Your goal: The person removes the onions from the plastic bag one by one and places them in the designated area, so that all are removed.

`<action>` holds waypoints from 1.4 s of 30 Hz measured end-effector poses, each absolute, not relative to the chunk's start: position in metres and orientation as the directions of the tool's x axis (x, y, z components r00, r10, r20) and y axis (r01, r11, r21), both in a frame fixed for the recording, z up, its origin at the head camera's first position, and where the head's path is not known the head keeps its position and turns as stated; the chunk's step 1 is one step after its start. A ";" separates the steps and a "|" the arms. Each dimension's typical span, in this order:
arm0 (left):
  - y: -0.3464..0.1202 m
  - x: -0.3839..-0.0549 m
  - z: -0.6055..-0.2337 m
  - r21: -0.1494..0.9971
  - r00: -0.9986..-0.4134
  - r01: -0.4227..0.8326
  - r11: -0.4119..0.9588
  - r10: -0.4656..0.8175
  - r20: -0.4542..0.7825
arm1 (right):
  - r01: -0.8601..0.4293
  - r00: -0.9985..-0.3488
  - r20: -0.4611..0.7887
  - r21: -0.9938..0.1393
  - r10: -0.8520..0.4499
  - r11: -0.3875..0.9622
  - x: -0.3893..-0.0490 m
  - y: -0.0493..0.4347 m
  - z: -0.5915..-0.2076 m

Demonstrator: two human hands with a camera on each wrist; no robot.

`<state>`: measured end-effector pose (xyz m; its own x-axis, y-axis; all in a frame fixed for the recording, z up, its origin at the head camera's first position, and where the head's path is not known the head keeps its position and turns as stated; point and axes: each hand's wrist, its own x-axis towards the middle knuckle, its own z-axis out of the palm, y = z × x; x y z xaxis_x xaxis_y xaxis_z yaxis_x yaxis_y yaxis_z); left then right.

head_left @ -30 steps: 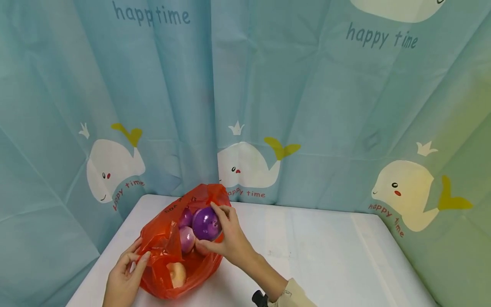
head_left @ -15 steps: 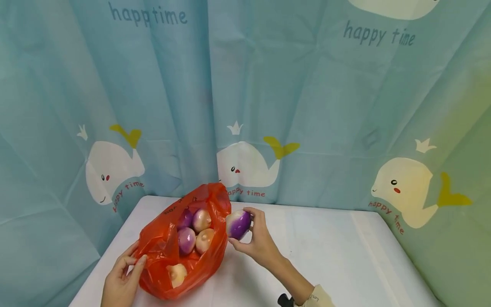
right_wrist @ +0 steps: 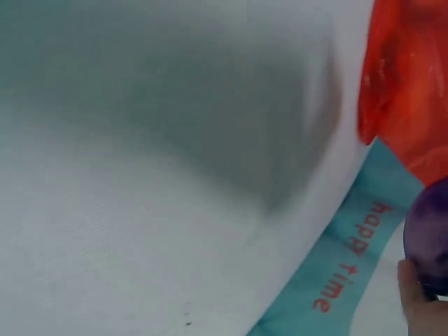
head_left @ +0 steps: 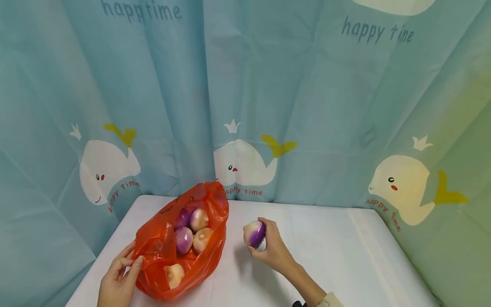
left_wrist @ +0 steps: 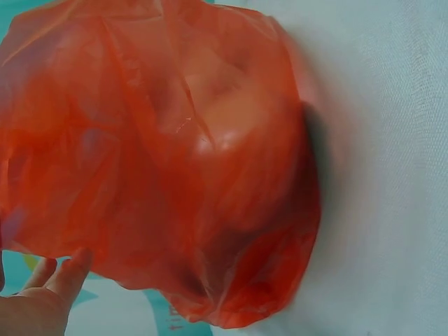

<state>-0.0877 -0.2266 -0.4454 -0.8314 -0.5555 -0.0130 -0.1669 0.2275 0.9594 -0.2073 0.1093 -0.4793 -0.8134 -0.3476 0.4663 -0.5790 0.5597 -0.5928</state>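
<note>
A red plastic bag lies on its side on the white table, its mouth gaping. Inside are several onions, among them a purple one, a yellowish one and a pale one near the front. My left hand pinches the bag's left edge between thumb and fingers; in the left wrist view the fingers touch its rim. To the right of the bag, above the table, my right hand holds a purple-and-white onion from its right side. Only part of this onion appears in the right wrist view.
The white table extends to the right of the bag. Behind it hangs a blue-green curtain with printed whales. A small black object shows by the right sleeve at the bottom edge.
My right hand has lifted the purple-and-white onion out of the bag and moved it right, then slightly down toward the table. The left hand has kept hold of the bag's edge.
</note>
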 end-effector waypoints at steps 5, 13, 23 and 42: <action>-0.228 -0.091 -0.442 0.967 -0.831 -0.120 0.224 -0.556 0.025 | -0.546 -0.838 0.417 -0.603 -0.353 0.582 -0.214 0.117 -0.486; -0.227 -0.093 -0.442 0.970 -0.833 -0.084 0.226 -0.550 0.056 | -0.499 -0.866 0.367 -0.676 -0.339 0.542 -0.225 0.132 -0.495; -0.227 -0.091 -0.442 0.973 -0.837 -0.106 0.207 -0.547 0.026 | -0.550 -0.835 0.359 -0.546 -0.417 0.632 -0.232 0.143 -0.503; -0.223 -0.088 -0.447 0.965 -0.805 -0.169 0.199 -0.593 -0.019 | -0.480 -0.877 0.325 -0.565 -0.353 0.671 -0.229 0.146 -0.522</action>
<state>-0.0880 -0.2227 -0.4473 -0.8053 -0.5925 -0.0191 -0.1695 0.1992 0.9652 -0.2287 0.1455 -0.5219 -0.8773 -0.3532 0.3250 -0.4796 0.6714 -0.5649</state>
